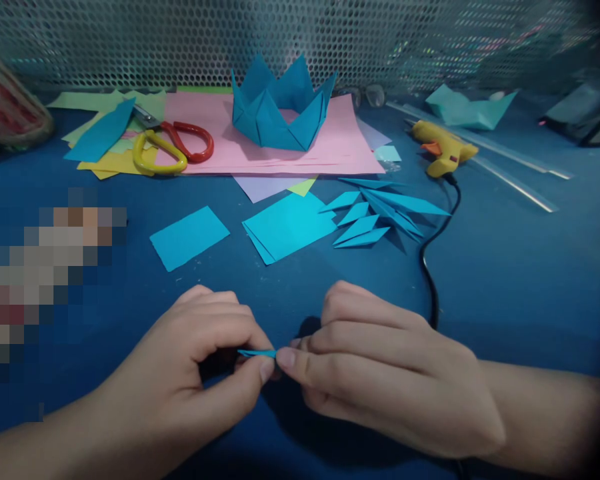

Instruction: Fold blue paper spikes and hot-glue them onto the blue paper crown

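Observation:
Between my two hands is a small folded strip of blue paper (257, 353). My left hand (205, 360) pinches it between thumb and forefinger. The fingertips of my right hand (375, 367) are closed on its right end, and most of the strip there is hidden. Beyond my hands lie a single blue paper rectangle (190, 238) and a small stack of blue paper sheets (290, 227). Several pointed, folded blue paper pieces (380, 212) are heaped right of the stack. Farther back, a blue folded-paper crown shape (280, 113) stands upright on pink paper sheets (200, 127).
Scissors (173, 147) with red and yellow handles lie back left on coloured paper scraps. At the back right is a yellow glue gun (443, 147), its black cord (430, 267) running toward me. Clear glue sticks (520, 187) lie beside it. A perforated metal panel (130, 47) borders the back.

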Demonstrator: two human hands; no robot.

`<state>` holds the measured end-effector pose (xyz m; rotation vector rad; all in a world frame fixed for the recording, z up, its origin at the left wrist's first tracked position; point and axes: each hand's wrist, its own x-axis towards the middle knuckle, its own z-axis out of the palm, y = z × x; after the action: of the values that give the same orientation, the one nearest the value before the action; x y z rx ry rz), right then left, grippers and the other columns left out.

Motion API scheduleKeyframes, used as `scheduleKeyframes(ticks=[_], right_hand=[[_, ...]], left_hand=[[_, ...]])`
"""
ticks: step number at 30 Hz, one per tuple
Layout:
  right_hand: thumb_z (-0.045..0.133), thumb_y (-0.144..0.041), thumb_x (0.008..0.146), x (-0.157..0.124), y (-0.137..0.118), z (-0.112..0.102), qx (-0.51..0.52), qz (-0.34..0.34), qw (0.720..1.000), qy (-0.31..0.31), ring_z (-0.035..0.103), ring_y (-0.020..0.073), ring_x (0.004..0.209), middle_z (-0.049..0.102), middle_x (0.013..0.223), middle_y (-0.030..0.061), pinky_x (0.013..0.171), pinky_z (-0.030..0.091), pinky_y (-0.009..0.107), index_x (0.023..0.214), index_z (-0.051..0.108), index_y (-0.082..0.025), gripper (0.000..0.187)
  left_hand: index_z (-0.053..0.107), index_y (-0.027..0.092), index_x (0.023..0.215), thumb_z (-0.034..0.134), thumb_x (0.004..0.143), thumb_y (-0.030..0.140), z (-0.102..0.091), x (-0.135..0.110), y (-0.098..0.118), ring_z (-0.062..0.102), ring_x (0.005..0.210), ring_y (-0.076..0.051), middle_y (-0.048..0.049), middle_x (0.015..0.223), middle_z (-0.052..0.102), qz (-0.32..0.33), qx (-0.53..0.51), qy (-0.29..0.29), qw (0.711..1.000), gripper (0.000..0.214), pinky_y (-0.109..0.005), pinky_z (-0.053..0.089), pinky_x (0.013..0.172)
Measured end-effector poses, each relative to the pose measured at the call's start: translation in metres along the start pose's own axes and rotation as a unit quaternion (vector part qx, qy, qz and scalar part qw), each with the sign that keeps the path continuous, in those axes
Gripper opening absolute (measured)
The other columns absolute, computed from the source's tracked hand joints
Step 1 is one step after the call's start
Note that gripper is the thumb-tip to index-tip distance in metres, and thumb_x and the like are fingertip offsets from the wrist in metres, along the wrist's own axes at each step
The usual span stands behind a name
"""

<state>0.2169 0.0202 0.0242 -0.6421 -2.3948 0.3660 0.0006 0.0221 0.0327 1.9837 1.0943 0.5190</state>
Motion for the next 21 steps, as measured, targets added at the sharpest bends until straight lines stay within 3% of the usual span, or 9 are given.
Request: scheduleKeyframes(ticks=[6,11,14,21], right_hand=[[0.058,-0.015,0.096,0.003,0.001,-0.005,-0.001,-0.012,1.000,-0.026,0.059,0.0148,0.073,0.073,0.082,0.0037,0.067,0.048,0.032,0.099,0.068,-0.014,0.011],[0.064,-0.021,0.092,0.010,0.005,0.000,0.137,0.074,0.988,0.009,0.062,0.0111,0.071,0.072,0.078,0.0016,0.071,0.047,0.028,0.098,0.065,-0.014,0.008],[0.064,-0.028,0.093,0.013,0.008,0.002,0.162,0.107,0.981,-0.007,0.061,0.0102,0.069,0.070,0.074,0.0003,0.068,0.042,0.029,0.089,0.067,-0.015,0.014],[0.073,-0.021,0.085,0.016,0.008,0.004,0.240,0.219,0.945,-0.032,0.060,0.0079,0.063,0.070,0.067,-0.0032,0.066,0.042,0.024,0.076,0.071,-0.016,0.010]], left_hand=[[0.063,0.033,0.074,0.055,0.090,0.028,-0.003,0.000,-0.004,0.051,0.064,-0.007,0.0154,0.065,0.057,0.015,-0.042,-0.022,0.999,0.019,-0.026,0.034,0.070],[0.060,0.029,0.069,0.053,0.090,0.024,-0.004,0.000,-0.003,0.050,0.061,-0.006,0.0145,0.062,0.056,0.023,-0.039,-0.006,0.999,0.023,-0.022,0.035,0.064],[0.060,0.028,0.069,0.053,0.089,0.020,-0.003,0.000,-0.003,0.049,0.060,-0.004,0.0153,0.062,0.056,0.037,-0.040,0.016,0.998,0.023,-0.020,0.035,0.065],[0.063,0.031,0.074,0.054,0.089,0.019,0.000,-0.003,-0.007,0.049,0.060,-0.004,0.0164,0.062,0.058,0.053,-0.016,0.043,0.998,0.021,-0.020,0.035,0.064]])
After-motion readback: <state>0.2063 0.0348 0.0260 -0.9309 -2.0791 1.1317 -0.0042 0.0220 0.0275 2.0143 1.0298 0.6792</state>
